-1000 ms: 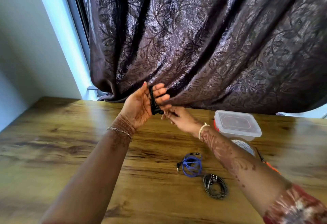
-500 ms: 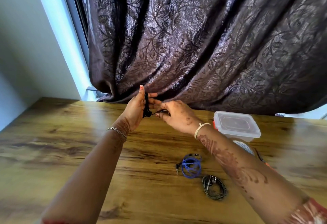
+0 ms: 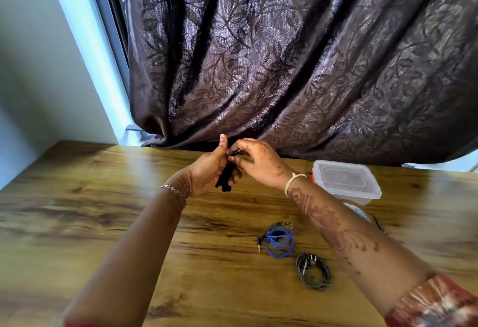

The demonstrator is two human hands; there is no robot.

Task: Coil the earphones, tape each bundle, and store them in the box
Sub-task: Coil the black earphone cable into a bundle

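Above the wooden table (image 3: 103, 210), your left hand (image 3: 209, 169) grips the black earphone bundle (image 3: 227, 179), thumb raised. Your right hand (image 3: 258, 163) meets it and pinches the bundle's cable end. Nearer you on the table lie the blue coiled earphones (image 3: 280, 241) and, just right, the grey coiled earphones (image 3: 314, 271). The lidded clear box (image 3: 346, 182) sits beyond your right wrist.

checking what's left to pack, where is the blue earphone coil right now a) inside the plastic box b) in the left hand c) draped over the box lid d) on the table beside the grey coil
d: the blue earphone coil lies on the wooden table beside the grey earphone coil, apart from the lidded plastic box; the left hand holds a black earphone bundle.
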